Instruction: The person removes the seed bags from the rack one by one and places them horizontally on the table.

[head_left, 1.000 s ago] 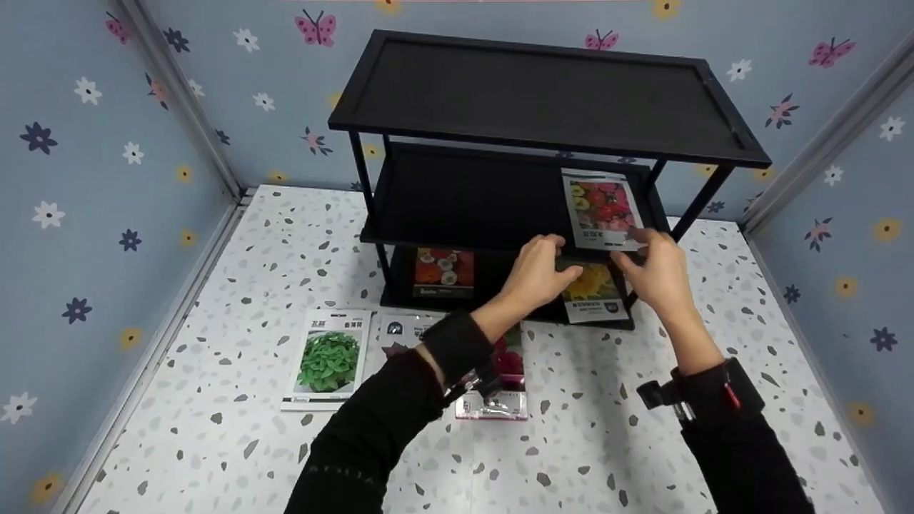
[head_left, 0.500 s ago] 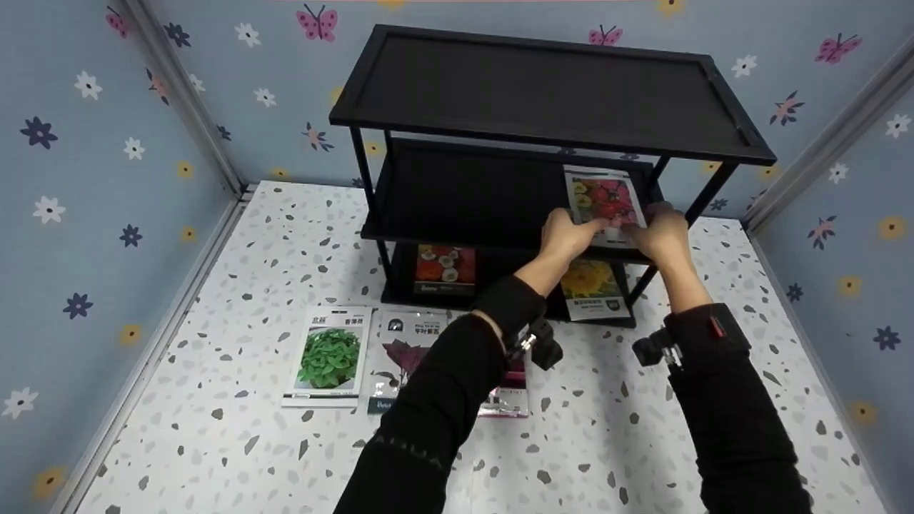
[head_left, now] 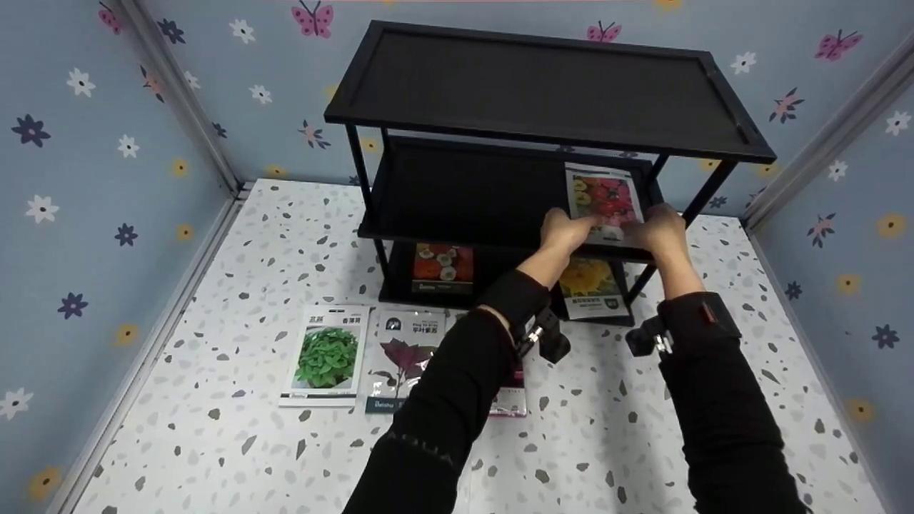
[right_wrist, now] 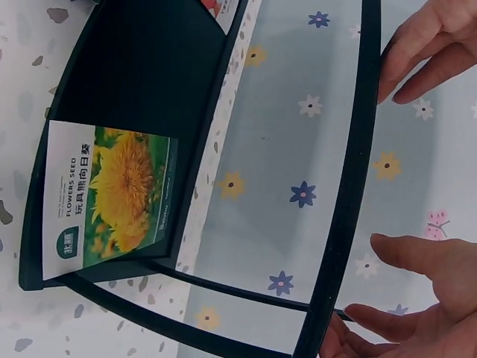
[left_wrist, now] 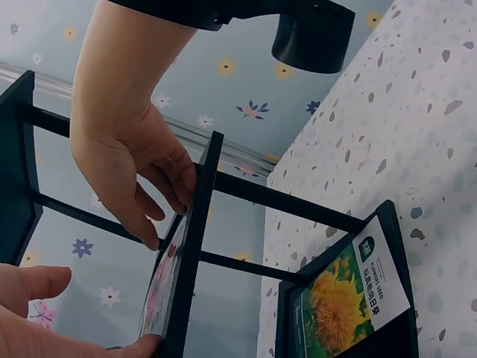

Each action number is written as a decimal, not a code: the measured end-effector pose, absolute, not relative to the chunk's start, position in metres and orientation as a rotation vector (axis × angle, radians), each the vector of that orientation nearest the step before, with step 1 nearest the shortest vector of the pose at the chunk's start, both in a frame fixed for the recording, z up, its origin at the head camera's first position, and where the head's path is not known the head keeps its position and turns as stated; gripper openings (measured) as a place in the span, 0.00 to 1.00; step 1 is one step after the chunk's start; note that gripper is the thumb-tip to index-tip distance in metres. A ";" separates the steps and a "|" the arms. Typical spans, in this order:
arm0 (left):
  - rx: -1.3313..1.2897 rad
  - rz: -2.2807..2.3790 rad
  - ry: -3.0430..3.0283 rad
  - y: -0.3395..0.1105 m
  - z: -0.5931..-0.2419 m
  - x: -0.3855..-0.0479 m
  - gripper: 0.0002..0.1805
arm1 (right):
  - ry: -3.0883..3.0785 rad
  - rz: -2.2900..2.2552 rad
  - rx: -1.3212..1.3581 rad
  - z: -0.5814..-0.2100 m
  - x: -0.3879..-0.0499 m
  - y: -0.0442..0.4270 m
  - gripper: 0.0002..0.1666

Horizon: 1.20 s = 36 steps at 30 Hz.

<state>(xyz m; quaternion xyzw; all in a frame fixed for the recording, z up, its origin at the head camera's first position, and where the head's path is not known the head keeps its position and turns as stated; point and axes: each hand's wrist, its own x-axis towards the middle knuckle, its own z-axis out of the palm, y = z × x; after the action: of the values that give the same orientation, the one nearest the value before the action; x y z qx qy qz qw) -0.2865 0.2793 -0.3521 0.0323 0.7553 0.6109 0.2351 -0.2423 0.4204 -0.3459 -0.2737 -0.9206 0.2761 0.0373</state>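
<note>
On the right part of the middle shelf (head_left: 464, 189) lies a seed packet (head_left: 607, 196) with red and pink flowers. My left hand (head_left: 564, 232) is at its left front corner, the thumb reaching over the picture. At the right edge is my right hand (head_left: 663, 232), its thumb pointing inward. In the left wrist view the right hand's fingers (left_wrist: 168, 168) look fairly straight and touch the packet's side and the shelf rim. Neither hand visibly pinches the packet; its front edge is partly covered. Below lies a sunflower seed packet (head_left: 591, 289).
The black three-tier rack's top board (head_left: 543, 93) overhangs the hands. A packet with orange and white flowers (head_left: 443, 268) lies on the bottom shelf. On the speckled table are a green-leaf packet (head_left: 328, 357), a purple-leaf packet (head_left: 403, 357) and a pink one (head_left: 508, 401) partly under my left sleeve.
Both hands have moved up from the shelf's front to the red-flower packet's sides, the left one also rightward. Over the last half second they have hardly shifted, and the packet looks almost still.
</note>
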 end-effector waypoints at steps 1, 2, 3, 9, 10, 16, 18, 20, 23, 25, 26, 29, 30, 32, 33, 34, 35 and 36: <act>0.087 1.689 2.051 0.279 -0.352 -0.287 0.32 | -2.841 0.850 -0.847 -0.345 -0.243 0.421 0.32; 0.085 1.701 2.031 0.278 -0.351 -0.287 0.31 | -2.857 0.855 -0.849 -0.343 -0.243 0.421 0.32; 0.081 1.716 2.006 0.278 -0.351 -0.288 0.31 | -2.871 0.865 -0.856 -0.342 -0.244 0.422 0.33; 0.093 1.691 1.940 0.272 -0.347 -0.292 0.31 | -2.928 0.916 -0.914 -0.338 -0.246 0.422 0.35; 0.108 1.653 1.954 0.271 -0.347 -0.292 0.31 | -2.929 0.919 -0.920 -0.339 -0.245 0.422 0.35; 0.207 1.429 2.091 0.266 -0.342 -0.293 0.28 | -2.930 0.922 -0.924 -0.340 -0.240 0.418 0.37; 0.243 1.356 2.167 0.263 -0.341 -0.292 0.27 | -2.929 0.922 -0.895 -0.339 -0.237 0.416 0.35; 0.288 1.280 2.246 0.259 -0.340 -0.291 0.25 | -2.919 0.913 -0.858 -0.340 -0.234 0.414 0.28; 0.352 1.215 2.349 0.253 -0.339 -0.290 0.22 | -2.905 0.893 -0.786 -0.340 -0.228 0.412 0.24; 0.388 1.209 2.403 0.247 -0.339 -0.288 0.20 | -2.895 0.913 -0.759 -0.340 -0.224 0.411 0.24; 0.400 1.215 2.425 0.244 -0.340 -0.288 0.19 | -2.893 0.928 -0.742 -0.341 -0.222 0.410 0.26; 0.396 1.282 2.443 0.234 -0.345 -0.287 0.18 | -2.848 1.014 -0.725 -0.344 -0.216 0.407 0.28; 0.385 1.326 2.425 0.231 -0.347 -0.287 0.18 | -2.823 1.058 -0.714 -0.346 -0.214 0.407 0.27; 0.366 1.437 2.360 0.225 -0.352 -0.286 0.18 | -2.762 1.148 -0.686 -0.349 -0.209 0.405 0.25; 0.356 1.502 2.315 0.222 -0.354 -0.285 0.18 | -2.725 1.194 -0.674 -0.351 -0.207 0.404 0.24; 0.343 1.565 2.268 0.219 -0.356 -0.285 0.18 | -2.688 1.249 -0.660 -0.353 -0.205 0.402 0.24; 0.332 1.625 2.219 0.216 -0.358 -0.284 0.18 | -2.653 1.303 -0.648 -0.355 -0.203 0.401 0.24; 0.323 1.681 2.168 0.212 -0.359 -0.283 0.18 | -2.623 1.359 -0.634 -0.357 -0.201 0.400 0.24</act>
<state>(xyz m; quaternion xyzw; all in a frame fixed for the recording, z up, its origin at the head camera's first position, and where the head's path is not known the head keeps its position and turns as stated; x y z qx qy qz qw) -0.2826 0.2125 -0.3595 0.1150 0.7709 0.5975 0.1885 -0.2006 0.3995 -0.3573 -0.2096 -0.8666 0.4489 0.0602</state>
